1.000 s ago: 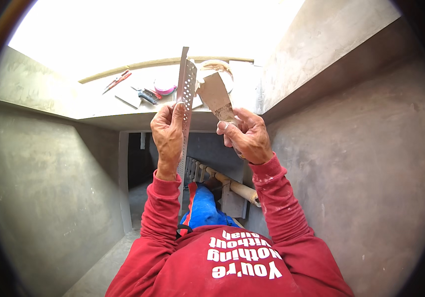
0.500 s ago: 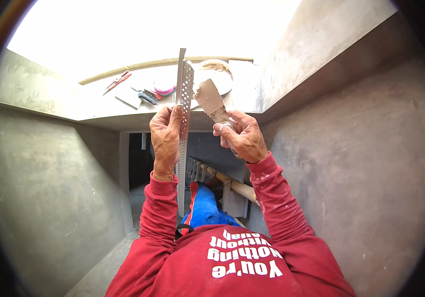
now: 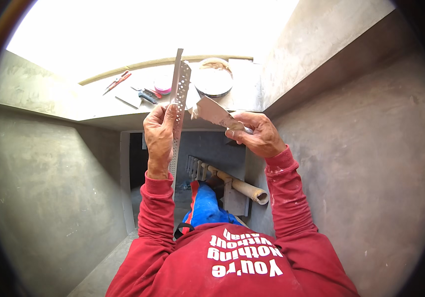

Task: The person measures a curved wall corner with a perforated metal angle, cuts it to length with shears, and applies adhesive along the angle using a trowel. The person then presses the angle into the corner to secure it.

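My left hand (image 3: 159, 133) is closed around a long perforated metal corner bead (image 3: 183, 81), thumb pressed along its holed face. The bead stands nearly upright, its lower end running down beside my left forearm. My right hand (image 3: 256, 134) grips a putty knife (image 3: 216, 113), whose broad, compound-smeared blade points up and left toward the bead. A lump of pale compound (image 3: 193, 113) clings at the blade's corner near the bead; whether it touches the bead, I cannot tell. Behind the blade, a round tub (image 3: 214, 83) with compound on its rim stands on the ledge.
On the ledge (image 3: 98, 106) lie a utility knife (image 3: 147, 96), a red-handled tool (image 3: 117, 82) and a pink roll (image 3: 163, 86). Plastered walls (image 3: 49, 168) rise on both sides. Below are a pale pipe (image 3: 249, 190) and a railing (image 3: 195, 167).
My right hand has moved right and slightly down, tilting the putty knife flatter and away from the bead. My left hand has shifted slightly left with the bead.
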